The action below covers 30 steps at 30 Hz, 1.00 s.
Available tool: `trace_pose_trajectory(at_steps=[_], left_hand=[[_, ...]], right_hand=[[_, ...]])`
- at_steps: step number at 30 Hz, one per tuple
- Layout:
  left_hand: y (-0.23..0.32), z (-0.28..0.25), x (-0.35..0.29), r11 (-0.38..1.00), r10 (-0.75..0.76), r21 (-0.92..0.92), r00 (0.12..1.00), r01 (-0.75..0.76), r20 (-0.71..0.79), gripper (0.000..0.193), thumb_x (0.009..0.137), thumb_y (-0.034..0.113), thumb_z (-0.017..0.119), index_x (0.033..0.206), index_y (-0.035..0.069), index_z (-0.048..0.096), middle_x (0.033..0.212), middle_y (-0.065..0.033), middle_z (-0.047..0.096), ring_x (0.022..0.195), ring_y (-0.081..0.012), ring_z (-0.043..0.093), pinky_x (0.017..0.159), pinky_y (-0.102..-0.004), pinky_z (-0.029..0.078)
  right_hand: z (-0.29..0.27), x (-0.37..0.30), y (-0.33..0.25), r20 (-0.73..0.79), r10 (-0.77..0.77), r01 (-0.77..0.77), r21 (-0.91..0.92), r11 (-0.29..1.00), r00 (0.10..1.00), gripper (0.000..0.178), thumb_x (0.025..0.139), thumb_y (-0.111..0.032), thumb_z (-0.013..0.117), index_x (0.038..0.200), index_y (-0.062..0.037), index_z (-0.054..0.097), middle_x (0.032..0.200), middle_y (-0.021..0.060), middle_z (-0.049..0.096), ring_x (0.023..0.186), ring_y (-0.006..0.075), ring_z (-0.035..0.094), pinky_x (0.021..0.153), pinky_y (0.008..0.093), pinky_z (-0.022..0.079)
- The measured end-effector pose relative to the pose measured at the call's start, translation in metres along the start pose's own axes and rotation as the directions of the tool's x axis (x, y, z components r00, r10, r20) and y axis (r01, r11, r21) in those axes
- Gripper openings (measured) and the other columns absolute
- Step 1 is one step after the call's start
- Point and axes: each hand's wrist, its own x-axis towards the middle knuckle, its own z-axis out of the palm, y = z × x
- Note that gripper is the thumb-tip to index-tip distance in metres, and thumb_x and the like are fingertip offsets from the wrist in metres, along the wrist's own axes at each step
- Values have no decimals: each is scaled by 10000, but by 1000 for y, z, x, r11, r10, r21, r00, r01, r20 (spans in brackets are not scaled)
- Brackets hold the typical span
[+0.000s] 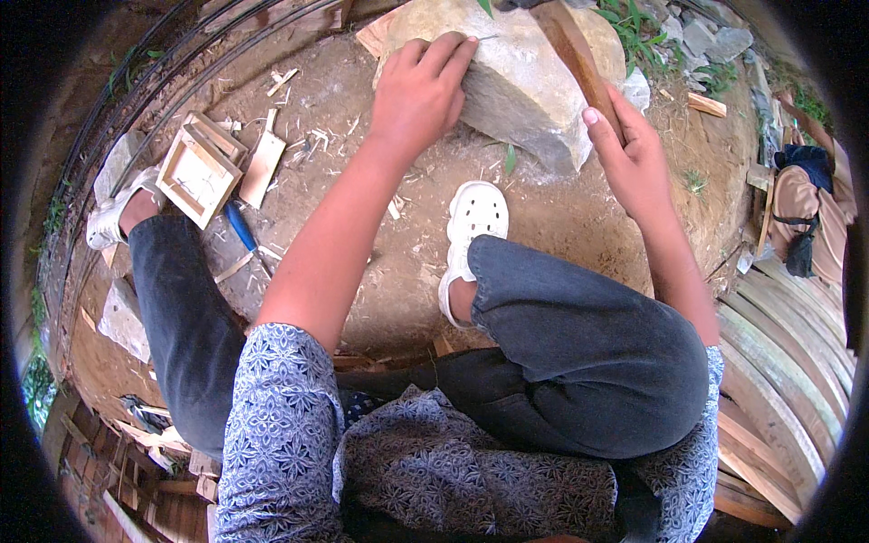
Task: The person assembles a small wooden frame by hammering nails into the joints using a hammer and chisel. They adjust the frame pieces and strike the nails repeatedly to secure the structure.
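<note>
A large pale rock [525,100] stands on the dirt in front of me. My left hand [424,86] rests at its top left edge, fingers pinched on a thin dark nail [489,37] that lies against the rock's upper face. In my right hand [631,149] is a hammer [572,50], gripped by its wooden handle with the thumb along it. The hammer's dark head is over the far side of the rock and partly cut off by the top of the picture.
Left of me lie a small wooden frame [201,170], a wood offcut [263,168] and a blue-handled tool [240,226], among wood shavings. Black cables [118,100] curve along the left. Stacked planks [778,362] and a tan bag [810,213] are at the right. My white clogs [478,217] flank the work area.
</note>
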Motion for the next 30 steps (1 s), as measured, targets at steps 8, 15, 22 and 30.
trace_pose_trajectory(at_steps=[8, 15, 22, 30], left_hand=[[1, -1, 0, 1000, 10, -12, 1000, -10, 4, 572, 731, 92, 669, 1295, 131, 587, 1260, -34, 592, 961, -265, 583, 867, -384, 510], [1, -5, 4, 1000, 6, -12, 1000, -6, 4, 525, 737, 105, 670, 1257, 118, 598, 1229, -46, 602, 961, -263, 588, 862, -384, 512], [12, -24, 31, 987, -134, -87, 990, 137, 50, 223, 818, 169, 665, 1022, 79, 672, 1006, -88, 681, 869, -296, 644, 781, -413, 526], [4, -28, 59, 985, -157, -40, 972, 167, 174, 193, 782, 163, 652, 869, -5, 688, 890, -186, 650, 961, -376, 607, 842, -459, 495]], right_hand=[[-4, 1, 9, -12, 33, -34, -47, 998, 999, 439, 968, -248, 618, 1313, 18, 570, 990, 122, 682, 898, 153, 609, 844, 299, 488], [-10, 6, 23, 135, 34, -29, -45, 999, 990, 415, 993, -231, 596, 1334, 2, 553, 981, 35, 646, 899, 93, 571, 813, 246, 465], [8, -18, 42, 76, 285, -293, 358, 887, 956, 426, 985, -265, 612, 1369, -88, 552, 759, -39, 554, 642, 38, 482, 563, 204, 377], [17, -23, 60, 144, 303, -335, 378, 863, 942, 324, 1023, -286, 550, 1288, -99, 538, 725, -51, 497, 509, 29, 438, 437, 198, 351]])
